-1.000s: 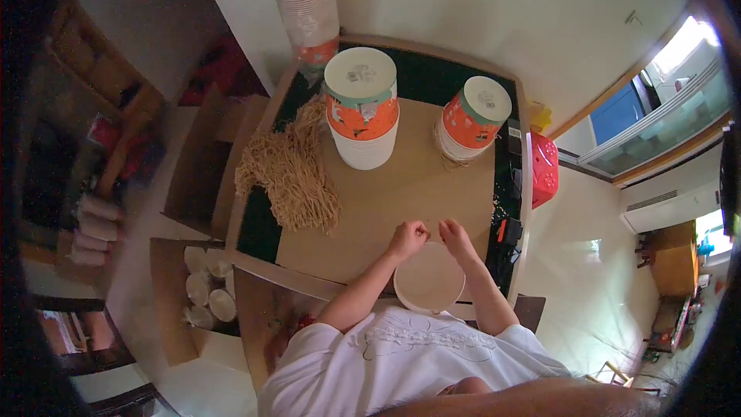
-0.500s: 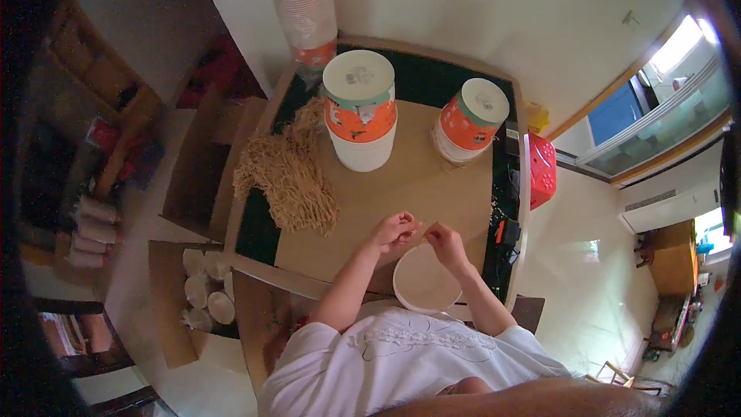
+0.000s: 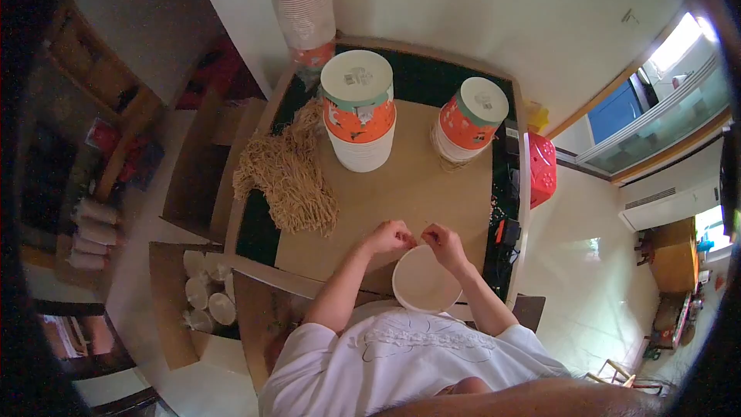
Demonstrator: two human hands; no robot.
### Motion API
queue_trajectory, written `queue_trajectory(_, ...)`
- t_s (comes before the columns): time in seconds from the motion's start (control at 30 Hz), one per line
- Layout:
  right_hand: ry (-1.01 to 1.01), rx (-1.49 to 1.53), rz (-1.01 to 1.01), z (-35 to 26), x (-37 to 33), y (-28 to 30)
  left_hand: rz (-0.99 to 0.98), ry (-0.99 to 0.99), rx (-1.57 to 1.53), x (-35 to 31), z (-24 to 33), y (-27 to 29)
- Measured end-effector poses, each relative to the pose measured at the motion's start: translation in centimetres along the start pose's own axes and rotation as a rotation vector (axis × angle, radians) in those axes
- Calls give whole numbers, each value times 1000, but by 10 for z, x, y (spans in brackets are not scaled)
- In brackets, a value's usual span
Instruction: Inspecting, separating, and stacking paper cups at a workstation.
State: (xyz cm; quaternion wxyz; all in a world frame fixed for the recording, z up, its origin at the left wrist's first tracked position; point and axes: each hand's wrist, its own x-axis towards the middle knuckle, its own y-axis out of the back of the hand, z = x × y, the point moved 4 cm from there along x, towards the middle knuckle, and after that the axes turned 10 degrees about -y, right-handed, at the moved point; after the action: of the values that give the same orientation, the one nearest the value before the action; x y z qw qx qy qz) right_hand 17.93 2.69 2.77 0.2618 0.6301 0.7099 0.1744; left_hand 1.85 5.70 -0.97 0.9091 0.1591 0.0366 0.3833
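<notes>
A white paper cup (image 3: pixel 423 282) stands with its mouth up at the near edge of the brown table (image 3: pixel 417 193), just in front of my body. My left hand (image 3: pixel 388 237) and my right hand (image 3: pixel 445 245) are both at the cup's far rim. Their fingers are pinched together and the fingertips almost meet above the rim. Anything thin between the fingers is too small to make out. A heap of tan cords (image 3: pixel 289 177) lies on the table's left side, a hand's length from my left hand.
Two stacks of orange-and-white cups stand at the back of the table, a tall one (image 3: pixel 357 112) and a shorter one (image 3: pixel 471 120). A white cup stack (image 3: pixel 303 4) leans on the wall. A cardboard box with white cups (image 3: pixel 204 289) sits low left. A red stool (image 3: pixel 542 168) is on the right.
Both hands have shifted slightly left and nearer to me, down onto the white cup's far rim. The cup has stayed in place.
</notes>
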Motion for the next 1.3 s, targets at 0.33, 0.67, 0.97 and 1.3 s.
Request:
queue_trajectory(0.33,8,36,-44,-13,-2,2,98,106,-971,-18,-25,-10)
queue_trajectory(0.67,37,-166,3,-6,6,-1,174,-41,-134,-7,13,-13)
queue_trajectory(0.97,87,-92,15,-4,4,-8,212,201,-456,-9,11,-20)
queue_trajectory(1.3,59,-114,172,-31,-12,-5,396,463,-1112,-15,-8,-34)
